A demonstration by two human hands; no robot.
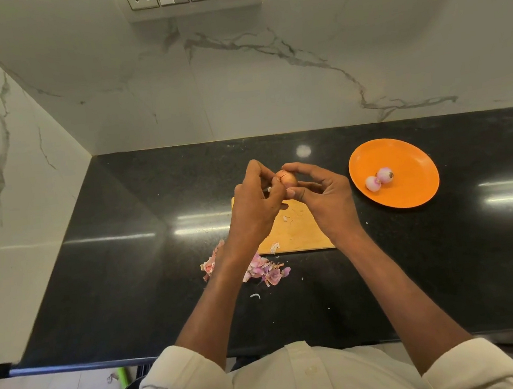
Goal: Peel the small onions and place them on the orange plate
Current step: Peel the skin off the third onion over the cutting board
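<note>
My clothing: one cream, off-white shirt (304, 382), long-sleeved, with a buttoned placket down the front. Both sleeves rolled into thick cuffs near my elbows. Forearms bare. My left hand (255, 207) and right hand (326, 198): bare, ungloved.

The person holds a small onion (286, 179) between both hands above a wooden cutting board (298, 232). The onion has its brown dry skin on. The left hand (255, 207) pinches it with the thumb and curled fingers, and the right hand (325, 197) holds it from the other side with the thumb and forefinger. The board lies on a black counter (129, 274). To the right of the board stands an orange plate (405, 156) with two peeled onions (379, 179) on it, touching each other. A heap of pink onion skins (264, 269) lies on the counter just before the board, partly hidden by the left forearm.
</note>
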